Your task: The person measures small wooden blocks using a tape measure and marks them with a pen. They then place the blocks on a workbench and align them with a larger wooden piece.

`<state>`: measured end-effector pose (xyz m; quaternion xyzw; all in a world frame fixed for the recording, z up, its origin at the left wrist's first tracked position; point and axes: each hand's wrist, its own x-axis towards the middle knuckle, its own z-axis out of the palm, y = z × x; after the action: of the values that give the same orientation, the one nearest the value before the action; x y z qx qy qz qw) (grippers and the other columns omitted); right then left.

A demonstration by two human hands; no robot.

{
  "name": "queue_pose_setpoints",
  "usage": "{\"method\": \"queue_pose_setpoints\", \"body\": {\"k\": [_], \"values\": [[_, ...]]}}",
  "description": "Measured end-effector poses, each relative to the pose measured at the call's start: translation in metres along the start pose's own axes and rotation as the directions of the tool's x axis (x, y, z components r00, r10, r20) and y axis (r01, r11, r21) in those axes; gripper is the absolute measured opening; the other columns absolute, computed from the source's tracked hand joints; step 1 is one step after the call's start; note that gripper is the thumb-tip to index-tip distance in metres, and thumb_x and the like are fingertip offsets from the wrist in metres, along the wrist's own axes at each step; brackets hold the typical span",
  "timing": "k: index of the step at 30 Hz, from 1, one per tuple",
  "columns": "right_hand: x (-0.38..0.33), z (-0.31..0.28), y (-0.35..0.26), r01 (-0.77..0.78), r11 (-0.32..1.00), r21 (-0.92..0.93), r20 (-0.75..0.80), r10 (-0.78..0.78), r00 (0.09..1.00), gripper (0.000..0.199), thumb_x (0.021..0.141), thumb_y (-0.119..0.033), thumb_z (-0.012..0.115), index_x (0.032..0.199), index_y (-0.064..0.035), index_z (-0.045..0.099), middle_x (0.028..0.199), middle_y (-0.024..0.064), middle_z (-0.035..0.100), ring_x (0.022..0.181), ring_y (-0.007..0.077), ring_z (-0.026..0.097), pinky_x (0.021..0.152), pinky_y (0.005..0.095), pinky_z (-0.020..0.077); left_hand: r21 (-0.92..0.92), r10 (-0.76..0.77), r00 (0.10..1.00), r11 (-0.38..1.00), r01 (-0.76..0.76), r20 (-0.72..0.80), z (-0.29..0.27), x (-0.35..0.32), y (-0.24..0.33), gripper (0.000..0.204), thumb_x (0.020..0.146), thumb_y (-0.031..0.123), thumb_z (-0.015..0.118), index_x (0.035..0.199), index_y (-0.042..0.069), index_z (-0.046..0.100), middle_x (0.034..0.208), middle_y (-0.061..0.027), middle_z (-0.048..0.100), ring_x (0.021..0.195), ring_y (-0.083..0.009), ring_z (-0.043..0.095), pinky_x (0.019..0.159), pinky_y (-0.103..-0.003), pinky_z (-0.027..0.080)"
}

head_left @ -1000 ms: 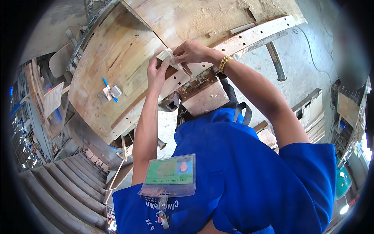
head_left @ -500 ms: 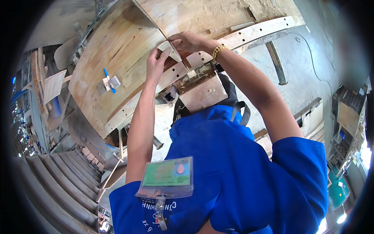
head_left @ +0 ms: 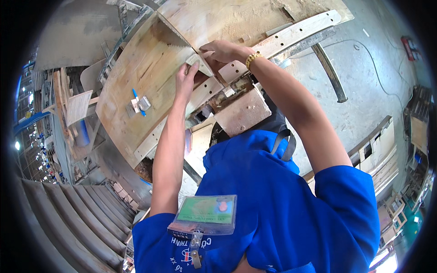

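A small pale wooden block (head_left: 199, 64) lies beside the toothed saw blade (head_left: 175, 32) on the wooden work table. My left hand (head_left: 185, 82) grips its near left side, thumb and forefinger against the wood. Just beyond the block and to its right is my right hand (head_left: 224, 51), fingers loosely bent and thumb apart, close to the blade. Nothing shows in that hand, though its palm side is partly hidden. A long pale wooden strip with dark holes (head_left: 291, 36) runs along the near edge of the table, on both sides of the blade.
A blue pen (head_left: 139, 102) lies with a small clear-and-silver object (head_left: 144, 103) on the table's left part. Sawdust (head_left: 246, 18) covers the far right part. A dusty box-like machine part (head_left: 244, 112) stands between the table and my body. A cable (head_left: 371, 59) trails over the floor.
My right hand has drawn slightly away from the block's far end. My left hand keeps its hold. The view has shifted, and more of the toothed blade shows.
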<state>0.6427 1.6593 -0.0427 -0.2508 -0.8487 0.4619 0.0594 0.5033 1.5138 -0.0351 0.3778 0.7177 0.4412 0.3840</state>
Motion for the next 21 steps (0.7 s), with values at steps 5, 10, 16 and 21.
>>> {"method": "queue_pose_setpoints", "body": {"k": [5,10,16,21], "values": [[-0.025,0.014,-0.024,-0.083,0.984,-0.157,0.062,0.094,0.994,0.022,0.087,-0.014,0.05,0.096,-0.0014,0.066,0.088,0.0196,0.069,0.085,0.0347,0.067,0.074,0.0397,0.0533,0.097,-0.081,0.997,0.992,0.08,0.009,-0.012,-0.004,-0.008,0.042,0.089,0.033,0.061,0.112,-0.002,0.061,0.111,-0.0121,0.063,0.104,-0.0176,0.054,0.093,-0.031,0.039],[-0.059,0.042,-0.062,-0.167,0.936,-0.31,0.021,0.183,0.983,0.027,0.087,-0.035,0.058,0.086,-0.0089,0.063,0.077,0.0099,0.065,0.086,0.027,0.063,0.091,0.0469,0.0359,-0.025,-0.005,1.0,1.0,0.005,-0.027,-0.007,-0.013,-0.008,0.048,0.091,0.031,0.062,0.125,-0.001,0.054,0.121,-0.0126,0.059,0.113,-0.0201,0.052,0.099,-0.035,0.038],[-0.067,0.051,-0.051,-0.127,0.959,-0.253,-0.111,0.102,0.989,0.022,0.089,-0.031,0.056,0.083,-0.0097,0.06,0.076,0.0088,0.063,0.089,0.0255,0.061,0.097,0.0493,0.0323,-0.009,-0.009,0.999,1.0,0.009,-0.038,-0.002,-0.015,-0.004,0.048,0.093,0.03,0.059,0.128,-0.001,0.052,0.124,-0.0131,0.057,0.115,-0.0203,0.051,0.1,-0.034,0.037],[-0.065,0.05,-0.047,-0.113,0.969,-0.221,-0.107,0.091,0.99,0.019,0.089,-0.029,0.057,0.086,-0.0102,0.058,0.08,0.0083,0.063,0.093,0.025,0.06,0.101,0.0524,0.0298,-0.024,-0.029,0.999,0.999,0.029,-0.013,-0.003,-0.012,-0.001,0.049,0.093,0.031,0.06,0.129,0.0,0.051,0.124,-0.013,0.056,0.116,-0.0203,0.051,0.1,-0.033,0.037]]}}
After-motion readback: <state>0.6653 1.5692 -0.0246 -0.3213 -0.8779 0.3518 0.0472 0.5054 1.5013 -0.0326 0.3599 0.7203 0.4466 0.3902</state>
